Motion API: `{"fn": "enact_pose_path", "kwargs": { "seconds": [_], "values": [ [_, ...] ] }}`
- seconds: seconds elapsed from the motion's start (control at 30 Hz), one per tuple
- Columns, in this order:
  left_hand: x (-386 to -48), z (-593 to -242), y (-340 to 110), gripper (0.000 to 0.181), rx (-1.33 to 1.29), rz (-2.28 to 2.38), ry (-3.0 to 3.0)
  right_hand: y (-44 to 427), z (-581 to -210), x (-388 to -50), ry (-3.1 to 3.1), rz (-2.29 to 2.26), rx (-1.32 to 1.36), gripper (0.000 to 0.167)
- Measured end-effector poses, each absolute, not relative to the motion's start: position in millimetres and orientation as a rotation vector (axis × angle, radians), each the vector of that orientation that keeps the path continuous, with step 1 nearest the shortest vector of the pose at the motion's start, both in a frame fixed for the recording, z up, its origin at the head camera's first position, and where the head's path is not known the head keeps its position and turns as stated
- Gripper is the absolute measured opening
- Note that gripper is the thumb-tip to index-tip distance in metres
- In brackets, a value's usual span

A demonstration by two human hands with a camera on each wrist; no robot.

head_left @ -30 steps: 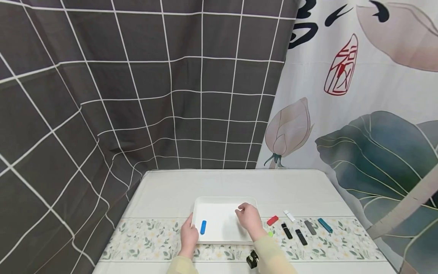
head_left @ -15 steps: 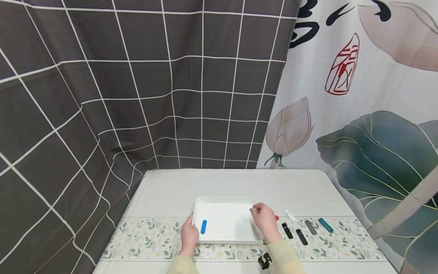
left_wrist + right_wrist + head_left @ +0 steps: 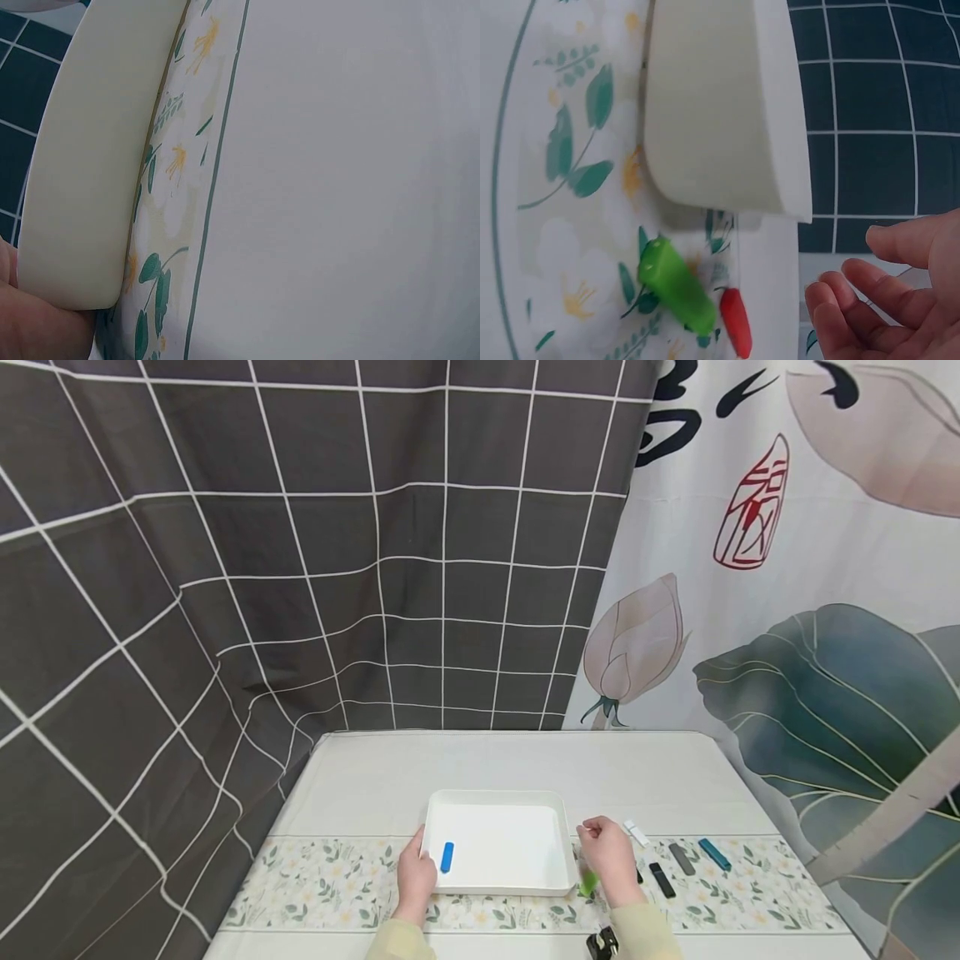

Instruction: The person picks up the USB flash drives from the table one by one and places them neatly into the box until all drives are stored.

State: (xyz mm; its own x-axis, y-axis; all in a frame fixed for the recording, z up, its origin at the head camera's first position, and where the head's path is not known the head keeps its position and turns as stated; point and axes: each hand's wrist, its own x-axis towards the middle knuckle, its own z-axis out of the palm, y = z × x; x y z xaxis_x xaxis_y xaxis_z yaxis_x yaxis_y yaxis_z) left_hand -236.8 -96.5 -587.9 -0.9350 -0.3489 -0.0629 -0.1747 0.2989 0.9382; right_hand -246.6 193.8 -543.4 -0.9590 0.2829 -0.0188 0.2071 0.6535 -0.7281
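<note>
My left hand [image 3: 416,872] grips the left side of a shallow white tray [image 3: 502,847]; in the left wrist view, its thumb and a finger meet the tray's wall [image 3: 90,172] at a corner. Inside the tray, near that hand, lies a blue stick [image 3: 447,857] shaped like a USB flash drive. Just off the tray's right side is my right hand [image 3: 609,853], fingers loosely bent and holding nothing. In the right wrist view, a green stick [image 3: 679,285] and a red stick [image 3: 736,322] lie on the cloth by the tray's corner. The head view hides the red one behind the right hand.
Right of my right hand lie a white stick [image 3: 637,832], a black stick [image 3: 662,880], a grey stick [image 3: 682,859] and a teal stick [image 3: 714,854]. Another black one is mostly covered by the hand. A floral strip [image 3: 322,881] crosses the white tablecloth.
My right hand has moved right from above the tray to beyond its right edge, now covering the red stick and part of a black one. The left hand stays on the tray.
</note>
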Motion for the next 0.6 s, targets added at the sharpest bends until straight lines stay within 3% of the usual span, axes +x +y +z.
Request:
{"fn": "enact_pose_path", "kwargs": {
  "seconds": [0.37,0.6],
  "values": [
    [-238,-591,-96,0.054,0.493,-1.716,-2.391,203,-555,-232,-2.819,1.110,-0.519,0.029],
    [-237,-591,-96,0.054,0.499,-1.701,-2.400,201,-565,-229,-2.896,1.023,-0.571,0.037]
  ]
}}
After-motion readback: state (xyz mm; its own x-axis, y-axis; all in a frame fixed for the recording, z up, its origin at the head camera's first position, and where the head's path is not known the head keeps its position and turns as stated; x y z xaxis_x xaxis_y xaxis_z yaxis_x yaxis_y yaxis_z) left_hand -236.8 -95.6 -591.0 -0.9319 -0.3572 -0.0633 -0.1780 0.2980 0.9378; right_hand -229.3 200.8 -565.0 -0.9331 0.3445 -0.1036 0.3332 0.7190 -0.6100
